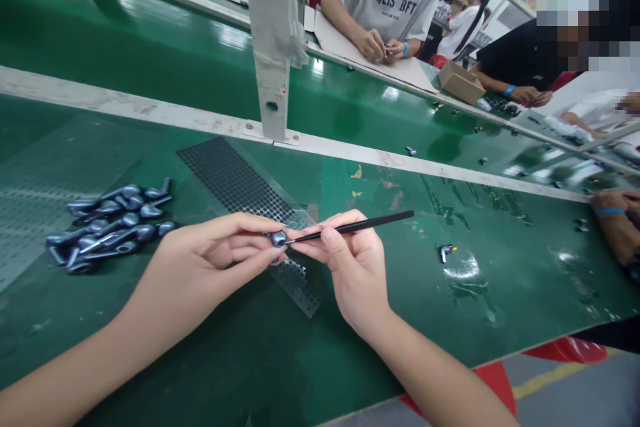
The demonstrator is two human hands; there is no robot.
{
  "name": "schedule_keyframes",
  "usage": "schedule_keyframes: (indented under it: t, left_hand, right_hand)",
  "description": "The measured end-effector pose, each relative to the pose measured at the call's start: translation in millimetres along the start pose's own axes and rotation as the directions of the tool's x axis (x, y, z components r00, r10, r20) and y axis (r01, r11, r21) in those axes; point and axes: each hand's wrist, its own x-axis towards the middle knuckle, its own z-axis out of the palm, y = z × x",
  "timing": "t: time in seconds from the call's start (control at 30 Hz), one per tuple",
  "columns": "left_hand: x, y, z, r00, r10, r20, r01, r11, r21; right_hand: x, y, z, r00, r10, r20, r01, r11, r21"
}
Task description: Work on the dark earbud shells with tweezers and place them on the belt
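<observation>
Between the thumb and fingers of my left hand (220,253) is a glossy dark blue earbud (279,238), its rounded end facing right. My right hand (357,263) pinches a pair of black tweezers (370,221). The tweezers' tip touches or almost touches the earbud; any small part at the tip is too small to make out. Beneath both hands lies a sheet of small black dots (235,173), partly hidden by my fingers. A heap of similar blue earbuds (115,227) rests on the green table to the left of my left hand.
A single earbud piece with a yellow bit (446,253) lies right of my right hand. Clear perforated film (30,213) covers the far left. A metal post (273,80) and rail (200,121) edge a green conveyor (190,73). Co-workers sit across, near a cardboard box (460,82).
</observation>
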Motion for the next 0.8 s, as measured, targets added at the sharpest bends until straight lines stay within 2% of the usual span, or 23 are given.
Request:
schedule_keyframes:
  t: [0.3,0.8]
  left_hand:
    - [-2.1,-3.0,-1.7,1.000,0.003,-0.002,-0.003,1.000,0.017]
    - [-1.1,-4.7,-1.5,1.000,0.026,0.000,-0.026,0.999,0.032]
  right_hand:
    - [-1.1,1.3,0.3,1.000,-0.001,-0.019,0.000,0.999,-0.044]
    - [-1.8,0.3,3.9,0.999,-0.033,-0.029,0.032,0.999,-0.015]
